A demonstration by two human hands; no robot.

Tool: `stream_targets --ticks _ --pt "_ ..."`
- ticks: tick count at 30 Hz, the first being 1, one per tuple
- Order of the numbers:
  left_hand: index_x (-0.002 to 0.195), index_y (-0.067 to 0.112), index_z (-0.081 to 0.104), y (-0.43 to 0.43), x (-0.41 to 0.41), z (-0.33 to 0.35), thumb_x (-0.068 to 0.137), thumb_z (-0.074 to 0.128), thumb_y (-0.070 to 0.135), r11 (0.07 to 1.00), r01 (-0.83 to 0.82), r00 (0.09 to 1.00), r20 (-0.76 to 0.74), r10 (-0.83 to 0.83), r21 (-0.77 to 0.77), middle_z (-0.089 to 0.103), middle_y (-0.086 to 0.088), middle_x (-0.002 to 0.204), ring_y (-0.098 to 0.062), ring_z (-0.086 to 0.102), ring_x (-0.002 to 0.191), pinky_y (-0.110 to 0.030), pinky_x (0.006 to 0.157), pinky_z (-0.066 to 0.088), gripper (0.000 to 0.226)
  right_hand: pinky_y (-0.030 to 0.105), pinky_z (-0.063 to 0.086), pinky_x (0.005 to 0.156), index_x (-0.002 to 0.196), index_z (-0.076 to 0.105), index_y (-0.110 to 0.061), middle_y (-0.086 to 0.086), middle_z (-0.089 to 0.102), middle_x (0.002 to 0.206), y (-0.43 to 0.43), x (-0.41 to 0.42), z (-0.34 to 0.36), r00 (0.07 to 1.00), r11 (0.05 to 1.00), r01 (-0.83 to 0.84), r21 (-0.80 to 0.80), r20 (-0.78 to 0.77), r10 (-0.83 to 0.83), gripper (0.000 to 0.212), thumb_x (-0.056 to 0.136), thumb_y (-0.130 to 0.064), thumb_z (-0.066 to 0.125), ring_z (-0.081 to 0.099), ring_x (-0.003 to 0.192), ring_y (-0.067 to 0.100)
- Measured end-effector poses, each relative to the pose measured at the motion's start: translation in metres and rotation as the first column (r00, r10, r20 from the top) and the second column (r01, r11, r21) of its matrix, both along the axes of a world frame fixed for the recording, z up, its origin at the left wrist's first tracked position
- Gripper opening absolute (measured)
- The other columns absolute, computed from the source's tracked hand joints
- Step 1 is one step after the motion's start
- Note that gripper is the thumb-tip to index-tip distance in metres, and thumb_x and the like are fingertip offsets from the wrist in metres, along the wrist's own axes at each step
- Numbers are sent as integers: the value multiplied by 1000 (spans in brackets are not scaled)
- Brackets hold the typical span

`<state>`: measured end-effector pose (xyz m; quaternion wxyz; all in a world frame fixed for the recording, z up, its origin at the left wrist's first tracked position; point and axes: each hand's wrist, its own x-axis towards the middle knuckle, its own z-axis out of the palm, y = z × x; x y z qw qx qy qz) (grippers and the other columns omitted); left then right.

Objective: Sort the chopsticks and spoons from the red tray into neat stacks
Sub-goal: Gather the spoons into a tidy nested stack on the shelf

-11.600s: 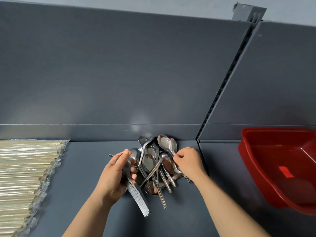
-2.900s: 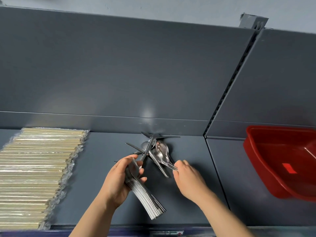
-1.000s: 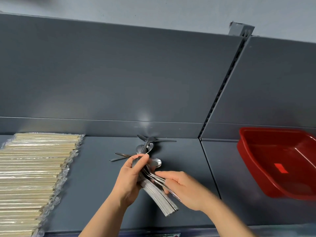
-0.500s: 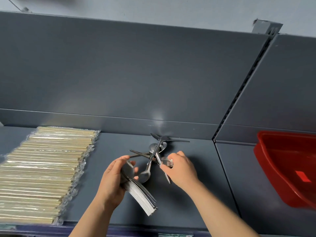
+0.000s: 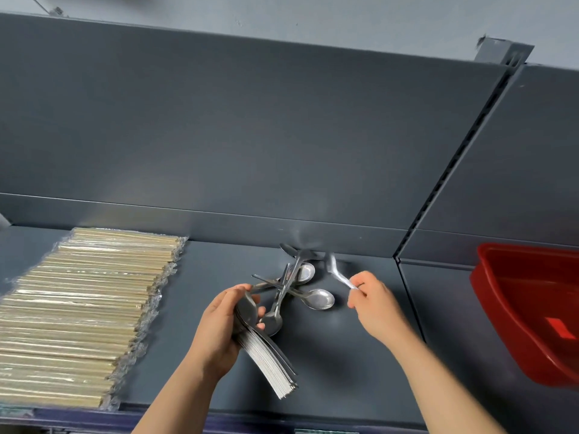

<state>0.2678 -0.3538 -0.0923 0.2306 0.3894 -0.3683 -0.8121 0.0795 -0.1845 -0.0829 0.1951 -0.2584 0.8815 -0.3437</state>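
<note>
Spoons fill the left hand (image 5: 219,333), which grips a nested stack (image 5: 266,355), thumb and fingers curled round the bowls, the handles fanning down toward the front edge of the shelf (image 5: 344,355). The right hand (image 5: 374,303) pinches a single spoon (image 5: 338,274) by the end of its handle, clear of the shelf and too blurred to tell which way its bowl faces. Between the hands and the back wall lie a few loose spoons (image 5: 294,277), crossed over one another. The single spoon probably goes onto the stack next. It should be turned bowl-up or bowl-down to match, laid handle along handle, and the left thumb eased just enough to admit it, or the fan may slip. Wrapped chopsticks (image 5: 81,308) lie in a neat stack at far left; the red tray (image 5: 507,314) stands well apart at right.
</note>
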Motion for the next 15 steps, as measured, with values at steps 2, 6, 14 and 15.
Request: stream_targets --ticks 2,6,14,15 --pt "101 6 66 2 -5 1 94 56 17 1000 2 1000 7 -2 4 72 -10 76 -26 68 61 -30 47 51 16 29 33 55 87 52 -18 -1 56 69 -3 -1 -1 998 998 59 -35 -28 -60 11 93 -13 44 41 57 19" --pt "102 7 67 2 -8 3 94 57 18 1000 13 1000 20 -14 11 74 -11 83 -25 68 61 -30 47 52 17 28 33 53 64 50 -17 -6 48 56 -23 0 -7 984 979 177 -105 38 -174 25 82 -26 64 40 54 18" --pt "105 6 66 -4 1 -1 95 55 19 1000 -3 999 38 3 2 72 -13 84 -25 68 61 -30 46 51 20 24 31 49 64 60 -11 -4 49 54 -25 -7 -25 966 977 194 -85 191 -175 21 72 -25 74 38 50 15" --pt "105 6 66 -4 1 -2 95 55 19 1000 1 999 35 -1 0 73 -12 82 -24 68 61 -29 46 51 20 22 31 46 64 63 -10 -6 49 53 -21 -10 -20 965 969 197 -150 201 -165 19 73 -23 74 38 49 13"
